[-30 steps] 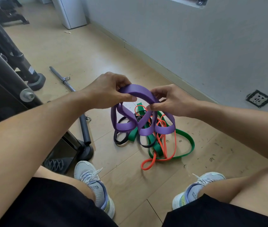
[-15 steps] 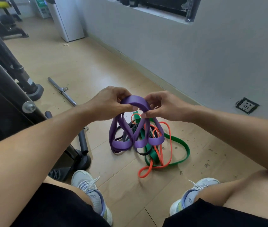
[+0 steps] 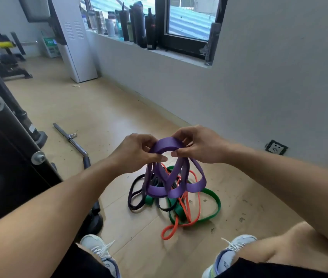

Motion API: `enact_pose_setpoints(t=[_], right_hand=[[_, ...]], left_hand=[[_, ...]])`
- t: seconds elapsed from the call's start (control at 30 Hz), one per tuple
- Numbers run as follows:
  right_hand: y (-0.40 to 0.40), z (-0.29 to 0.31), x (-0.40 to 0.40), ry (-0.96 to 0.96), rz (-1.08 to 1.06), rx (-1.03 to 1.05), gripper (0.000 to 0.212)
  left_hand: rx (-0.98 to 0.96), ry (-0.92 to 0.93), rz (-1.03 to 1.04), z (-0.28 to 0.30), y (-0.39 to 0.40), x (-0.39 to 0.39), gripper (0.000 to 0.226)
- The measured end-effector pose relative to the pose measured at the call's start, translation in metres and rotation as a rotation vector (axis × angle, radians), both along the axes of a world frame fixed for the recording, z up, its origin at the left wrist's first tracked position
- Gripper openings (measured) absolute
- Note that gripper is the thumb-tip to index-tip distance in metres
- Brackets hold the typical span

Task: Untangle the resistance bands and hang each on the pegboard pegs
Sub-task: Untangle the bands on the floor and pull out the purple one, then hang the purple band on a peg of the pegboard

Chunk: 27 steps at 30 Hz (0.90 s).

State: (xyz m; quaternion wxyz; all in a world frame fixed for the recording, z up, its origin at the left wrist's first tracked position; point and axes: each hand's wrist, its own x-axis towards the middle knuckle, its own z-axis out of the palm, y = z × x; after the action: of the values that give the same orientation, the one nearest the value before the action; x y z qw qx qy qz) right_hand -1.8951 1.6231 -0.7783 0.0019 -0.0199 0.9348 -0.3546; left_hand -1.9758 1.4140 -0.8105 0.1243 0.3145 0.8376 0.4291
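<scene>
A wide purple band hangs in several loops above the floor. My left hand pinches its top arc from the left, and my right hand pinches the same arc from the right. Beneath the loops a tangle lies on the wooden floor: a green band, an orange band and a dark purple-black band. Whether the purple loops still thread through that tangle I cannot tell. No pegboard is in view.
A black machine frame fills the left side, with a steel bar lying on the floor beside it. The grey wall with a floor-level socket stands to the right. Bottles line the window sill. My two shoes flank the tangle.
My head has tilted up, bringing the window and sill into view. Both hands have lifted the purple band a little higher off the pile, and its loops hang longer.
</scene>
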Motion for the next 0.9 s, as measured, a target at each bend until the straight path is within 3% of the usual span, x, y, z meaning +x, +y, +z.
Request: enact_pose_setpoints(t=[0.17, 0.33, 0.63, 0.73, 0.9], right_hand=[[0.017, -0.01, -0.001, -0.094, 0.003, 0.011, 0.028], [0.047, -0.069, -0.025, -0.111, -0.005, -0.106, 0.023], [0.128, -0.151, -0.072, -0.226, -0.297, -0.333, 0.034], [0.147, -0.129, -0.072, -0.26, -0.453, -0.514, 0.038], [0.162, -0.011, -0.051, -0.333, -0.579, -0.566, 0.053]], left_hand=[[0.003, -0.002, 0.044, 0.0, 0.019, 0.007, 0.02], [-0.05, -0.09, 0.082, -0.036, 0.053, -0.023, 0.019], [-0.178, -0.251, -0.035, -0.091, 0.151, -0.1, 0.023], [-0.079, -0.427, 0.053, -0.078, 0.174, -0.093, 0.022], [-0.13, -0.404, 0.025, 0.025, 0.195, -0.077, 0.025]])
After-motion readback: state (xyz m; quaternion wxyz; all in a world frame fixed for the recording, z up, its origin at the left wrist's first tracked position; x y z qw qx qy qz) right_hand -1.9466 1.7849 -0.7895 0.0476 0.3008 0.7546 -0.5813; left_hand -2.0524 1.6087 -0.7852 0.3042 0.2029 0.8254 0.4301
